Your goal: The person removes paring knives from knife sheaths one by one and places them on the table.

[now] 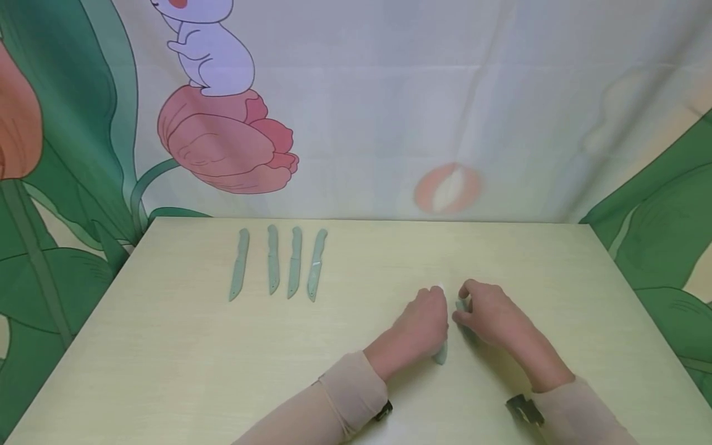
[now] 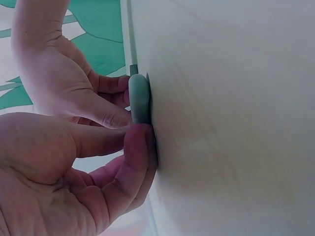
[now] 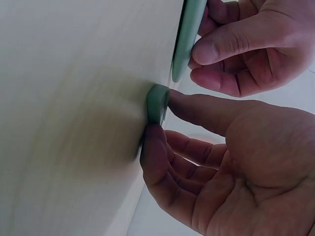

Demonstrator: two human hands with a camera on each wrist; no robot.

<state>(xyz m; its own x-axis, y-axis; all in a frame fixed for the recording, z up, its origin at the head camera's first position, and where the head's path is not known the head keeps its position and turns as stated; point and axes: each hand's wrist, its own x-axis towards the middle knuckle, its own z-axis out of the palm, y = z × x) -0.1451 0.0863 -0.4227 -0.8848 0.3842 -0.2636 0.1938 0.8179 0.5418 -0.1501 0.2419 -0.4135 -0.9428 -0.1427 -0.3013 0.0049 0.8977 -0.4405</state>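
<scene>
Pinched right of the four-knife row [image 1: 295,262]: the nearer knife [image 1: 441,355] and the farther knife [image 3: 156,104]
Left grip [image 1: 418,324] clamps the nearer, right grip [image 1: 495,313] the farther; both look light, stiff, smooth, probably best pinched mid-handle.

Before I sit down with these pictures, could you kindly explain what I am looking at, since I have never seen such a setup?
Of course. There is no robot here, just a person's bare left hand and right hand. The wide picture comes from a camera worn on the head, looking forward and down; the two close-ups come from cameras on the left and right wrists.

On the pale table, toward the person's left, lie four green knife-shaped pieces, spaced side by side. Behind the table is a printed cloth. Each hand pinches one more such piece: the left hand's piece and the right hand's piece both show best in their own close-ups.
</scene>
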